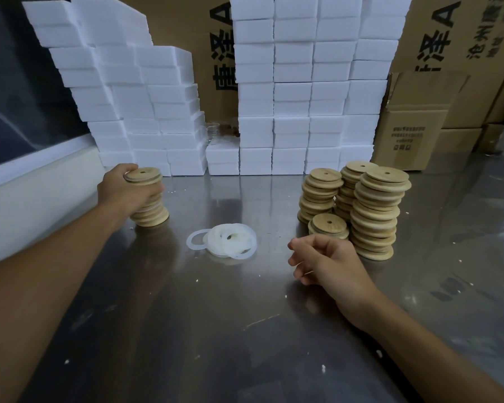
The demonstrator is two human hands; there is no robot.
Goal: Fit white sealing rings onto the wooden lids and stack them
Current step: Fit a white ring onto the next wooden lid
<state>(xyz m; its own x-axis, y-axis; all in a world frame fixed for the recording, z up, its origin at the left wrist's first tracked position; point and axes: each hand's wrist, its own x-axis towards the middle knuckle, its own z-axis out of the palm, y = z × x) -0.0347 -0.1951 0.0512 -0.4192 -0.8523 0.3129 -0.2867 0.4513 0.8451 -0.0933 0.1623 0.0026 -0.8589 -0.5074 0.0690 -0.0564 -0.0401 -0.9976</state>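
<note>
A short stack of round wooden lids with white rings [149,199] is gripped by the left hand [122,190] on the steel table [216,330]. Right of it, a heap of white sealing rings [227,241] lies. The right hand [323,263] is loosely curled, holding nothing, just before taller stacks of bare wooden lids [373,213]. Beyond, white foam blocks [291,82] and printed cardboard cartons [413,132] are piled; the print cannot be read.
</note>
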